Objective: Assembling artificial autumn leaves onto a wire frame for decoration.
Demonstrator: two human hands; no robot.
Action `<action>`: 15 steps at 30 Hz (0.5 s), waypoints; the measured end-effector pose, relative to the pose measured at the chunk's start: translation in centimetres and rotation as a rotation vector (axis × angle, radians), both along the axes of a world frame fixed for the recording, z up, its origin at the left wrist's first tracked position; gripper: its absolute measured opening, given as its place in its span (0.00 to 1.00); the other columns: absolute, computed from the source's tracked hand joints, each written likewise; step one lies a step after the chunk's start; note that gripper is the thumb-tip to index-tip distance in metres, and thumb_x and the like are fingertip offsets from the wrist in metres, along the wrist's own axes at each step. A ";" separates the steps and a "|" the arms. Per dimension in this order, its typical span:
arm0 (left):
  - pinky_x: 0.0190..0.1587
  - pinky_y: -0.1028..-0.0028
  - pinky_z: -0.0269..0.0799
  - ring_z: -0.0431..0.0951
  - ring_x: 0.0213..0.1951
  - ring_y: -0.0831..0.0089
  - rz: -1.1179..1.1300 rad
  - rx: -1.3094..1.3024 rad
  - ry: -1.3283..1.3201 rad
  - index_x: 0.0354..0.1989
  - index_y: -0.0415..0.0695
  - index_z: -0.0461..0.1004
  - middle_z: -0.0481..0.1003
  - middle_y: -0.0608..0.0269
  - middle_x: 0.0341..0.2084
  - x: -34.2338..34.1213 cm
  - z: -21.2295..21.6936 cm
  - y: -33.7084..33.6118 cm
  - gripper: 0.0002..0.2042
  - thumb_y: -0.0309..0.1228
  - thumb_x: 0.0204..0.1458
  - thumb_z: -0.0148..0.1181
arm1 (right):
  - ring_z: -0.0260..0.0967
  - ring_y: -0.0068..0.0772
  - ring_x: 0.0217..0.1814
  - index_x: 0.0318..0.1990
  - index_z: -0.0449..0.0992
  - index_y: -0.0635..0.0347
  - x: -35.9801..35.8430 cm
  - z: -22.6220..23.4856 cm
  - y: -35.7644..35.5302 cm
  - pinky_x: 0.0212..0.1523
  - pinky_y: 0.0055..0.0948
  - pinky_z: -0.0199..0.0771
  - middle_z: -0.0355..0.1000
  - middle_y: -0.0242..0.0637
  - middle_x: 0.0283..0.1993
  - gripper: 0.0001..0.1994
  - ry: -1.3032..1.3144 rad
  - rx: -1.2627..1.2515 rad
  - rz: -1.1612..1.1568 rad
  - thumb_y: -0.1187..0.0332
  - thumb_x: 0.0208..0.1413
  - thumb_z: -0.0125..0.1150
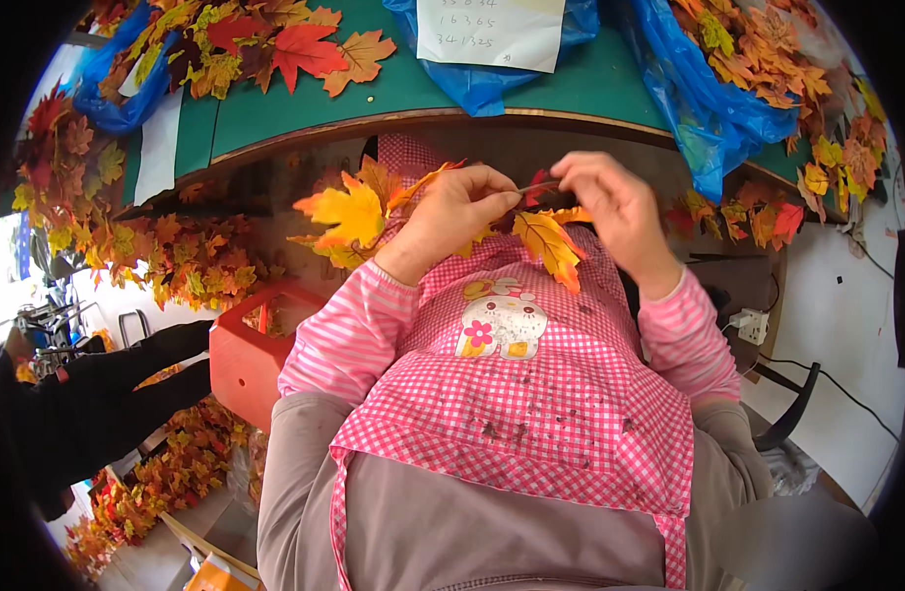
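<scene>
Seen from the wearer's own view, a person in a pink checked apron (pixel 571 404) is working with artificial autumn leaves in front of a green worktop (pixel 275 116). The left hand (pixel 457 212) is keeping a closed grip, thumb and finger pinching a thin stem (pixel 538 186). The right hand (pixel 615 202) is curling its fingers at the stem's other end (it is blurring, so whether that grip is closed cannot be told). The stem is lying between the two hands, above the apron; a yellow leaf (pixel 344 212) is showing beyond the left wrist, and an orange-tipped leaf (pixel 551 244) is hanging between the hands.

The piece seems to be partly made, leaves already gathering around the stem, while its middle is seemingly getting attention. Leaf heaps are lying at left (pixel 177 256) and right (pixel 758 212); which are finished, and how many are left, cannot be told.

The hands are working on the near side of the worktop's curved edge, with open room over the apron. A red seat (pixel 244 369) is standing close beside the left sleeve, narrowing that side; a blue bag (pixel 718 123) is drooping over the edge beyond the right hand.
</scene>
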State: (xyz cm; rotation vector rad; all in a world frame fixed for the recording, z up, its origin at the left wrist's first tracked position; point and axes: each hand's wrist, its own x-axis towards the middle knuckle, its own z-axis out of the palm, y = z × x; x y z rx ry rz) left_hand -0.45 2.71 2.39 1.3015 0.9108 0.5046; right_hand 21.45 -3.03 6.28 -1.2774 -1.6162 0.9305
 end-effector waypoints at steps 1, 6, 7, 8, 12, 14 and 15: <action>0.31 0.81 0.70 0.72 0.29 0.83 -0.004 -0.002 0.001 0.39 0.36 0.77 0.76 0.69 0.27 0.1 -0.2 0.0 0.07 0.27 0.56 0.60 | 0.71 0.25 0.44 0.42 0.75 0.65 0.9 -0.1 1.0 0.46 0.24 0.70 0.74 0.38 0.46 0.08 -0.077 0.048 0.019 0.71 0.64 0.51; 0.35 0.82 0.71 0.74 0.33 0.84 0.091 0.159 -0.101 0.40 0.37 0.76 0.76 0.68 0.31 0.6 0.7 0.3 0.06 0.24 0.55 0.61 | 0.70 0.19 0.41 0.42 0.74 0.68 1.6 0.0 3.4 0.45 0.22 0.70 0.74 0.30 0.40 0.08 -0.034 -0.282 0.194 0.72 0.62 0.53; 0.33 0.81 0.71 0.74 0.31 0.84 0.166 0.217 -0.118 0.38 0.37 0.77 0.75 0.68 0.29 0.6 0.6 0.0 0.05 0.24 0.54 0.62 | 0.70 0.19 0.41 0.42 0.74 0.68 1.6 0.0 3.5 0.45 0.22 0.70 0.74 0.30 0.40 0.08 -0.033 -0.275 0.195 0.72 0.62 0.53; 0.36 0.74 0.72 0.76 0.33 0.75 0.191 0.326 -0.097 0.37 0.39 0.77 0.76 0.63 0.31 0.7 0.6 0.0 0.06 0.24 0.51 0.63 | 0.68 0.18 0.40 0.42 0.74 0.67 1.7 0.2 3.7 0.44 0.21 0.69 0.73 0.28 0.38 0.07 0.009 -0.299 0.207 0.72 0.62 0.54; 0.42 0.62 0.66 0.75 0.38 0.55 0.145 1.192 0.328 0.38 0.44 0.76 0.76 0.58 0.33 1.5 2.9 -0.1 0.11 0.24 0.44 0.62 | 0.64 0.13 0.35 0.39 0.75 0.66 1.1 0.4 3.9 0.37 0.18 0.67 0.70 0.24 0.32 0.05 -0.061 -0.195 0.159 0.74 0.60 0.56; 0.39 0.61 0.70 0.76 0.36 0.55 0.161 1.176 0.260 0.38 0.43 0.76 0.77 0.55 0.33 2.5 2.7 -0.6 0.10 0.23 0.46 0.62 | 0.65 0.15 0.34 0.38 0.75 0.67 0.9 0.2 3.9 0.36 0.20 0.68 0.72 0.28 0.31 0.05 -0.055 -0.174 0.146 0.74 0.59 0.55; 0.36 0.61 0.72 0.76 0.34 0.54 0.166 1.085 0.225 0.39 0.41 0.75 0.77 0.53 0.32 3.0 2.2 -0.9 0.09 0.21 0.48 0.60 | 0.66 0.16 0.33 0.39 0.75 0.67 0.8 0.3 3.6 0.35 0.22 0.69 0.73 0.31 0.30 0.06 -0.041 -0.178 0.132 0.73 0.59 0.55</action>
